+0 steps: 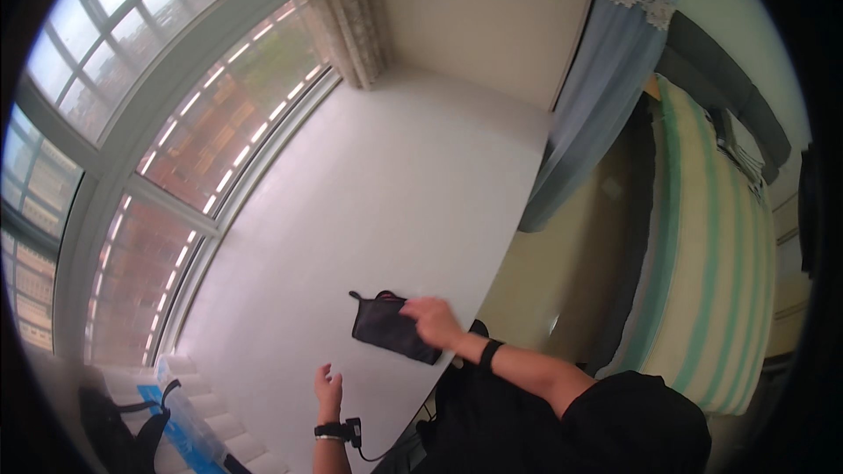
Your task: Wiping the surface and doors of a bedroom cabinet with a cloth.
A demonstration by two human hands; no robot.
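Observation:
A dark fabric pouch [388, 328] with a small loop at its upper left corner lies flat on the white window-side surface [369, 191]. Something thin and curved, with a bit of pink, shows at its top edge. My right hand [431, 321], slightly blurred, is over the pouch's right part with its fingertips by the top edge; whether it grips the pouch is unclear. To the lower left of the pouch my left hand [328, 388] is raised with its fingers apart, holding nothing. Dark bands circle both wrists, and the left one carries a small black device with a cable.
White rolls [247, 447], a blue and clear plastic package [172, 431] and a black strapped item [108, 431] sit at the lower left. Barred windows run along the left. Beyond the right edge are a grey-blue curtain [579, 112] and a striped bed [705, 263].

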